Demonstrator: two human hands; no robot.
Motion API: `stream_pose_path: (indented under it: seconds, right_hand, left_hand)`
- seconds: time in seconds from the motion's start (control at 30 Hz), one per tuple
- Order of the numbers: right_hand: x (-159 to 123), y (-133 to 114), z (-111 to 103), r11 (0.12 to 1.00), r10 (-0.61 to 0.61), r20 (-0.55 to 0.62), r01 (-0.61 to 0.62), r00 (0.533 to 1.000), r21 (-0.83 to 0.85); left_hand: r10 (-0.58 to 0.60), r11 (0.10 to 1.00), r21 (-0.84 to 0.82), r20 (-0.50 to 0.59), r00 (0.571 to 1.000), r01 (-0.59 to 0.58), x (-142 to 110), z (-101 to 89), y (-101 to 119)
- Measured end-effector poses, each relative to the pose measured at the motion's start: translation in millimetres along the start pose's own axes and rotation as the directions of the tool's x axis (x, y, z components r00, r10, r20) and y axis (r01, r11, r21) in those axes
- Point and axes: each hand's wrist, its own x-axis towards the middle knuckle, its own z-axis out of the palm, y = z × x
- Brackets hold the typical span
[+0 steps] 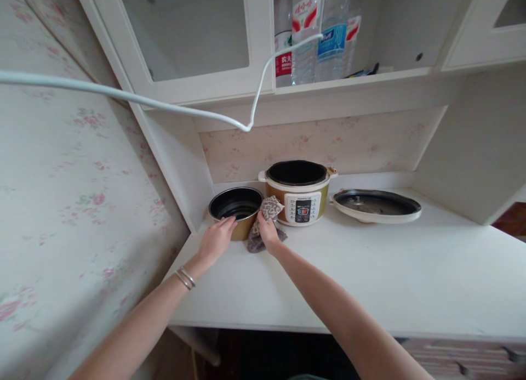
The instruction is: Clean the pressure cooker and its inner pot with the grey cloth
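Observation:
A round inner pot (243, 226), dark inside and gold outside, stands on the white counter at the left. My left hand (217, 238) is closed on its front left rim; part of the grip is hidden. With my right hand (268, 233) I hold a patterned grey-brown cloth (271, 209) against the pot's right side, its lower end hanging by the counter. Just behind the cloth stands an electric pressure cooker (283, 196), gold and white with a front control panel and an uncovered dark opening. A detached oval lid (382, 217) lies upside down to its right.
The white counter (370, 276) runs to a side panel (468, 149) at the right. Flowered wallpaper (94, 204) flanks it at the left. Overhead, a cabinet shelf holds several plastic bottles (304, 34). A white cable (184, 110) hangs across the upper view.

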Motion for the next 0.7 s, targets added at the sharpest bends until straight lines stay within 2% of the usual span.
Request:
stream_pose_path:
  seconds: [0.03,0.1,0.23,0.3,0.33,0.4,0.53,0.6,0.63,0.7]
  right_hand:
    - [2.4,-2.2,-3.7,1.000,0.004,-0.005,-0.004,1.000,-0.004]
    - [8.5,-7.2,-10.8,1.000,0.015,-0.014,-0.015,1.000,-0.011]
    - [17.2,-12.3,-16.7,1.000,0.025,-0.016,-0.025,1.000,-0.012]
    - [15.9,-10.7,-14.6,1.000,0.029,-0.023,-0.029,0.999,-0.008]
    - [13.6,-9.0,-12.7,1.000,0.031,-0.032,-0.031,0.999,-0.005]
    - [5.9,-4.8,-7.9,0.999,0.034,-0.049,-0.034,0.998,-0.002]
    - [-11.8,1.0,-1.9,1.000,0.021,-0.051,-0.021,0.999,-0.004]
    - [-14.7,-0.3,-4.0,1.000,0.010,-0.042,-0.010,0.999,-0.015]
    - [-13.7,-2.1,-6.4,1.000,0.008,-0.040,-0.009,0.999,-0.020]
    - [-7.8,-7.2,-12.8,1.000,0.009,-0.039,-0.010,0.999,-0.027]
  left_hand:
    - [0.038,0.999,-0.028,0.002,0.999,-0.038,0.7,-2.0,-2.3]
    - [0.086,0.995,-0.049,0.023,0.996,-0.085,3.3,-7.5,-21.1]
    - [0.035,0.999,0.023,0.112,0.993,-0.038,9.6,-14.7,-77.7]
    - [0.041,0.998,0.049,0.150,0.988,-0.049,10.7,-13.1,-91.6]
    - [0.047,0.997,0.057,0.154,0.987,-0.056,10.5,-11.1,-91.8]
    - [0.039,0.996,0.070,0.120,0.992,-0.048,8.6,-5.8,-78.8]
    - [-0.041,0.996,0.075,0.027,0.999,0.039,2.2,0.0,-24.0]
    - [-0.032,0.999,0.042,0.024,0.999,0.031,0.5,-2.2,-3.4]
    - [0.002,1.000,0.012,0.033,0.999,-0.002,0.7,-4.4,0.9]
    - [0.072,0.997,-0.040,0.049,0.996,-0.070,3.2,-9.5,-5.0]
